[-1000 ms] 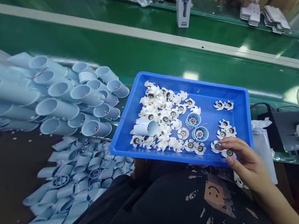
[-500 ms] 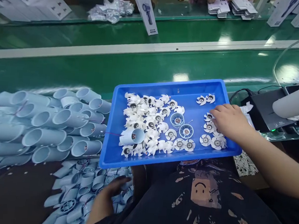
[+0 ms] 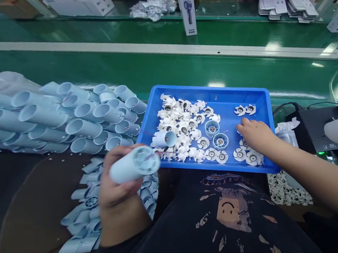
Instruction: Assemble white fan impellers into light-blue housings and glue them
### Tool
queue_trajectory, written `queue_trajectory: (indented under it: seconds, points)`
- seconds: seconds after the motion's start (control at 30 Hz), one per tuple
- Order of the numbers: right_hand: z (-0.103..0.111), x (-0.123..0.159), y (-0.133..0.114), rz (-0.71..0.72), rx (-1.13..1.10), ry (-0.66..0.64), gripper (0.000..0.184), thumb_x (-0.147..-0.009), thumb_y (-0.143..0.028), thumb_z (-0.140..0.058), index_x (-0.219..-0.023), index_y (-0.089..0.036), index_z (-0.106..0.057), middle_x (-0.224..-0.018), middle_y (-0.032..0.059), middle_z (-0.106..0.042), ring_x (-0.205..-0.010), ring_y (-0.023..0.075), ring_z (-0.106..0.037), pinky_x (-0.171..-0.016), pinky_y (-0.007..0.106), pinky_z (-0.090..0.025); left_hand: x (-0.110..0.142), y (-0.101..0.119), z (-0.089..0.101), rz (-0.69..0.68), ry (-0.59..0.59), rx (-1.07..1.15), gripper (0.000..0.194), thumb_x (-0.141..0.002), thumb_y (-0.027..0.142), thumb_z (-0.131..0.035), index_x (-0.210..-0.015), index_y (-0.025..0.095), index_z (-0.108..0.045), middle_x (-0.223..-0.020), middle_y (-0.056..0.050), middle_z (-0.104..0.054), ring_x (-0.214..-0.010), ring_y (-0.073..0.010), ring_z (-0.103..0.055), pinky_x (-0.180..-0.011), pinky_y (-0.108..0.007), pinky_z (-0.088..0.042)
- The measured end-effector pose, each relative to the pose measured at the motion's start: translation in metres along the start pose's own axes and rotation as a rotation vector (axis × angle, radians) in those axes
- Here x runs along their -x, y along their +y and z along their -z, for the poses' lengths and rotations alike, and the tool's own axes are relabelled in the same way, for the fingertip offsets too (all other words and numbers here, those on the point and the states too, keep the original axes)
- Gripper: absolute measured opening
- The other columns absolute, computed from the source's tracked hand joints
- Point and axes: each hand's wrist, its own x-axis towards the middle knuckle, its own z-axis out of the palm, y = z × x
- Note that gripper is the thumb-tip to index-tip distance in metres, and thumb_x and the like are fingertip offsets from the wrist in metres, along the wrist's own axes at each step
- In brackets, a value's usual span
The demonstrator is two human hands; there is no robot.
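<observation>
My left hand is shut around a pale blue plastic tube, which is blurred and held just off the tray's near edge. My right hand hovers over the right side of a blue plastic tray, fingers apart, nearest a group of white fan impellers. More impellers lie heaped in a white pile on the tray's left. Two round blue rings with hubs sit mid-tray. Another pale blue tube lies on the heap.
A large stack of pale blue tubes lies left of the tray, with flat pale blue parts below it. A black device with cables sits to the right. A green conveyor belt runs behind, with boxes and papers beyond.
My left hand has risen from the lower left and now grips a pale blue tube. My right hand has shifted slightly left over the tray.
</observation>
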Motion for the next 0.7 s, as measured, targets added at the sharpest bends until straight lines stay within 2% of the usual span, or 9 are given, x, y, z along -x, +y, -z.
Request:
queue_trajectory:
  seconds: [0.07,0.17,0.3,0.37,0.47,0.57,0.63,0.67,0.7]
  points:
    - [-0.001,0.001,0.004,0.009,-0.005,-0.036,0.036,-0.085,-0.005,-0.041,-0.113,-0.014,-0.060,-0.109,0.0156,-0.059,-0.094,0.0252,-0.061,-0.068,0.031,-0.038,-0.015,-0.006,-0.035,-0.030,-0.092,0.058,0.046,-0.072,0.027,-0.073,-0.113,0.034,-0.054,-0.113,-0.003,-0.056,-0.107,-0.0262,-0.062,-0.086,-0.045,-0.058]
    - [0.000,-0.006,0.007,-0.047,-0.020,-0.064,0.034,-0.086,-0.006,-0.042,-0.114,-0.014,-0.060,-0.106,0.0157,-0.062,-0.093,0.0238,-0.063,-0.070,0.031,-0.043,-0.033,-0.011,-0.069,-0.068,-0.156,-0.062,0.053,-0.073,0.028,-0.073,-0.120,0.033,-0.050,-0.113,-0.005,-0.055,-0.103,-0.0243,-0.062,-0.080,-0.039,-0.058]
    - [0.007,-0.016,-0.001,-0.156,-0.045,-0.086,0.023,-0.094,-0.024,-0.049,-0.111,-0.014,-0.060,-0.109,0.0101,-0.063,-0.097,0.0202,-0.062,-0.083,0.036,-0.049,-0.044,-0.012,-0.091,-0.193,-0.202,-0.343,0.052,-0.070,0.035,-0.075,-0.119,0.027,-0.056,-0.111,-0.008,-0.059,-0.101,-0.0250,-0.061,-0.082,-0.040,-0.056]
    - [0.009,-0.019,-0.006,-0.201,-0.060,-0.102,0.027,-0.094,-0.035,-0.054,-0.110,-0.014,-0.060,-0.110,0.0076,-0.063,-0.098,0.0186,-0.061,-0.087,0.039,-0.051,-0.045,-0.009,-0.099,-0.243,-0.234,-0.442,0.048,-0.072,0.032,-0.072,-0.117,0.027,-0.058,-0.116,-0.009,-0.060,-0.108,-0.0276,-0.060,-0.090,-0.046,-0.053]
    - [0.013,-0.019,-0.010,-0.215,-0.092,-0.089,0.023,-0.093,-0.026,-0.055,-0.109,-0.012,-0.061,-0.109,0.0103,-0.064,-0.099,0.0208,-0.062,-0.086,0.039,-0.050,-0.045,-0.002,-0.107,-0.268,-0.274,-0.431,0.047,-0.075,0.027,-0.063,-0.121,0.023,-0.052,-0.121,-0.012,-0.061,-0.116,-0.0303,-0.058,-0.099,-0.052,-0.047]
    - [0.025,-0.002,-0.013,-0.196,-0.113,0.022,0.027,-0.091,-0.012,-0.045,-0.114,-0.009,-0.060,-0.113,0.0175,-0.063,-0.104,0.0277,-0.061,-0.086,0.041,-0.045,-0.045,0.002,-0.112,-0.250,-0.300,-0.418,0.049,-0.075,0.031,-0.063,-0.121,0.019,-0.050,-0.113,-0.014,-0.065,-0.106,-0.0280,-0.064,-0.091,-0.045,-0.053]
    - [0.035,0.021,-0.019,-0.116,-0.155,0.147,0.031,-0.092,-0.018,-0.044,-0.119,-0.011,-0.057,-0.118,0.0168,-0.061,-0.108,0.0277,-0.059,-0.089,0.040,-0.043,-0.045,0.003,-0.115,-0.267,-0.296,-0.503,0.052,-0.073,0.040,-0.071,-0.117,0.018,-0.052,-0.107,-0.012,-0.068,-0.098,-0.0267,-0.067,-0.084,-0.042,-0.055]
    - [0.039,0.034,-0.022,-0.035,-0.189,0.208,0.031,-0.092,-0.025,-0.046,-0.121,-0.016,-0.056,-0.119,0.0125,-0.061,-0.109,0.0238,-0.058,-0.089,0.036,-0.042,-0.046,0.004,-0.117,-0.284,-0.295,-0.547,0.053,-0.073,0.043,-0.073,-0.115,0.019,-0.053,-0.105,-0.011,-0.069,-0.095,-0.0261,-0.067,-0.082,-0.041,-0.055]
    - [0.042,0.047,-0.027,0.151,-0.299,0.335,0.029,-0.090,-0.026,-0.050,-0.115,-0.015,-0.059,-0.112,0.0114,-0.064,-0.101,0.0216,-0.059,-0.085,0.033,-0.043,-0.047,0.005,-0.119,-0.302,-0.303,-0.581,0.050,-0.073,0.043,-0.073,-0.113,0.019,-0.054,-0.103,-0.010,-0.070,-0.093,-0.0253,-0.068,-0.080,-0.040,-0.055]
